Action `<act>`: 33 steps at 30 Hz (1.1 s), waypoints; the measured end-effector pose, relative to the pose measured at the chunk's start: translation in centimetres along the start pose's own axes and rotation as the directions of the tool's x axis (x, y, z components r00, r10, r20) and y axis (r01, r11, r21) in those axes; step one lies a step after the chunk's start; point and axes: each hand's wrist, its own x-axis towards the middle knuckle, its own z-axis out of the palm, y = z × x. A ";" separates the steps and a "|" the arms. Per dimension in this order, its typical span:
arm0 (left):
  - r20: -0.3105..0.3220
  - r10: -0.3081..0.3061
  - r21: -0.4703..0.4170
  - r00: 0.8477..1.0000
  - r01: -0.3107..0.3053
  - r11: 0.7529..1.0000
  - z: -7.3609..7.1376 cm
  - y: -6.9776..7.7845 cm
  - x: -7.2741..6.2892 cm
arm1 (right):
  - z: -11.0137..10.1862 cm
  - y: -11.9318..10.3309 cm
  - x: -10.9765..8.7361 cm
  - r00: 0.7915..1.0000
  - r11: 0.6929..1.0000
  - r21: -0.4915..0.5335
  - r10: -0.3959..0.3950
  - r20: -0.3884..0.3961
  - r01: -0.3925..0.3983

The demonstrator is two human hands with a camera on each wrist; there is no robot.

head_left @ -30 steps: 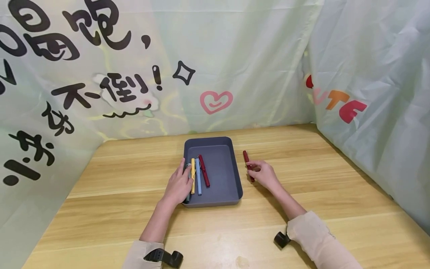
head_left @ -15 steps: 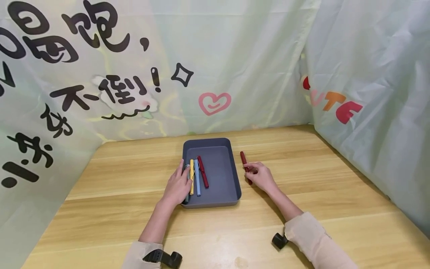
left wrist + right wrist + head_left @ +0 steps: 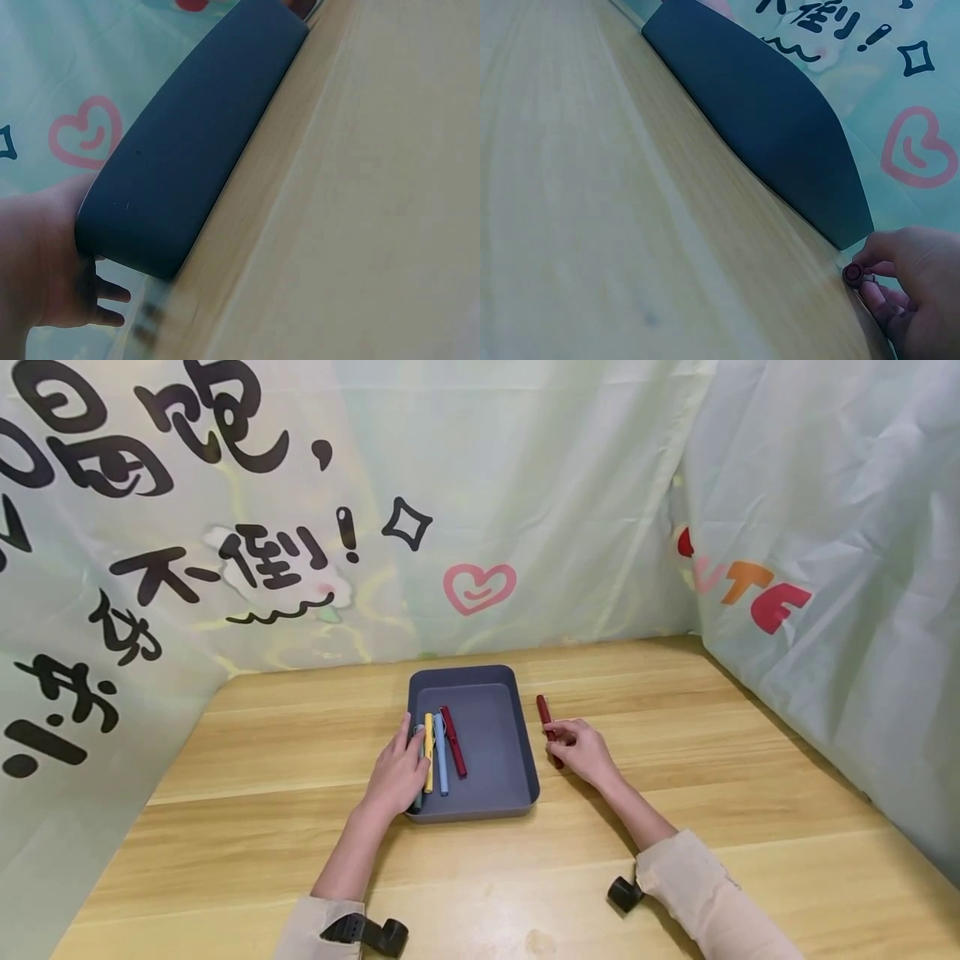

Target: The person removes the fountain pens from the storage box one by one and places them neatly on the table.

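A dark grey-blue tray [image 3: 491,756] stands on the table, and its near wall fills much of both wrist views. My left hand [image 3: 393,777] lies over the tray's left wall, fingers fairly straight, some inside and some along the outside. Near those fingers lie a dark green pen [image 3: 417,804], partly hidden by the hand, and a yellow pen [image 3: 429,782]. A light blue pen [image 3: 442,760] and a dark red pen [image 3: 453,743] lie beside them. Right of the tray, my right hand [image 3: 587,756] pinches another dark red pen [image 3: 544,710], its round end facing the right wrist camera.
The wooden table [image 3: 480,877] ends at a printed cloth backdrop [image 3: 570,527] behind and a cloth side wall [image 3: 840,693] on the right. A black wrist camera [image 3: 625,895] sits on the right sleeve, another camera [image 3: 390,937] on the left.
The head view has shifted slightly. Both hands stay in nearly the same places, the right one with the dark red pen throughout.
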 end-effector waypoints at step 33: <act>0.013 -0.001 0.015 1.000 0.001 1.000 -0.1 0.1 -0.1 | -0.3 -0.2 -0.1 0.998 0.996 0.060 0.059 -0.011 -0.059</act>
